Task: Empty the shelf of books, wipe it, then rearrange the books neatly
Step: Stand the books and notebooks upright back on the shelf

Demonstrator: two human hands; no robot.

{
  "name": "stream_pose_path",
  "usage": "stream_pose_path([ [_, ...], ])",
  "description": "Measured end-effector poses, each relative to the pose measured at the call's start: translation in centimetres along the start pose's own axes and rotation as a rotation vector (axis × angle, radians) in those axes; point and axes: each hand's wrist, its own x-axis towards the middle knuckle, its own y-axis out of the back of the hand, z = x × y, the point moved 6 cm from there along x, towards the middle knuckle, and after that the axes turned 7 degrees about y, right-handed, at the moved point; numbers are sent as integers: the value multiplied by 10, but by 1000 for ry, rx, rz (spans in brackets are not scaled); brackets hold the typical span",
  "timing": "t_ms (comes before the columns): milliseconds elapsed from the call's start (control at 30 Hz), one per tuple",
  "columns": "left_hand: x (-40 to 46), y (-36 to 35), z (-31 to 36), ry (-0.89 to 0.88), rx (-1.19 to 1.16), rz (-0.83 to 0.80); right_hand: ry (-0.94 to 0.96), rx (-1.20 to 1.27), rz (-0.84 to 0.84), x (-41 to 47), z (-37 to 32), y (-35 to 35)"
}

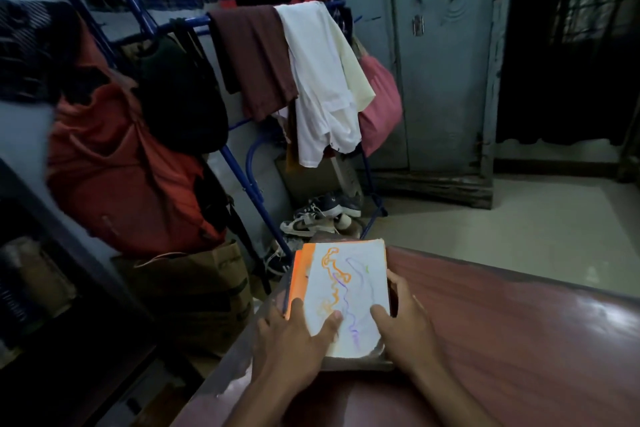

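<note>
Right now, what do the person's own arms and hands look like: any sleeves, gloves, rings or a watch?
Both forearms are bare as far as the picture shows them, with no sleeve edge in view. The left hand and the right hand wear no gloves. No ring, watch or bracelet shows on the fingers or wrists. The light is dim, so finer marks cannot be told.

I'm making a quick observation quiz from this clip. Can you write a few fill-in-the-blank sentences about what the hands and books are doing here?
1. The left hand and right hand both rest on a stack of ____.
2. The top white scribbled book has an ____ strip along its left edge.
3. The stack sits on a reddish-brown ____.
4. A white garment hangs over a blue metal ____.

Missing words: books; orange; table; rack
</note>
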Motion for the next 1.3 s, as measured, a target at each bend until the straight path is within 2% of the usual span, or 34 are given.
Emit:
stream_pose_path([
  [200, -27, -3, -10, 26, -32, -31, -5, 126, 23, 6, 12, -3],
  [333, -42, 0, -5, -10, 72, 154, 26, 111, -7, 7, 11, -2],
  [400, -47, 0, -5, -36, 6, 213, 70, 131, -15, 7, 8, -1],
  [467, -50, 0, -7, -41, -188, 190, 111, 168, -14, 3, -2, 1],
  [600, -49, -1, -12, 136, -1074, -21, 171, 277, -92, -3, -16, -5],
  [667, -50, 0, -13, 153, -1295, -70, 224, 280, -131, -11, -30, -6],
  [733, -55, 9, -21, 103, -1400, -106, 289, 259, -159, -20, -47, -7],
  [867, -86, 69, -71, 29, -1418, -79, 334, 241, -372, -45, -91, -34],
  [1033, -152, 162, -168, -96, -1272, 140, 133, 722, -655, -114, -156, -128],
  [1133, -201, 196, -233, -115, -1072, 303, -23, 968, -871, -169, -205, -200],
  [1233, -239, 207, -307, -45, -977, 415, 90, 1005, -986, -215, -248, -252],
  [1300, -262, 204, -360, 57, -1073, 466, 220, 917, -1019, -245, -272, -284],
])
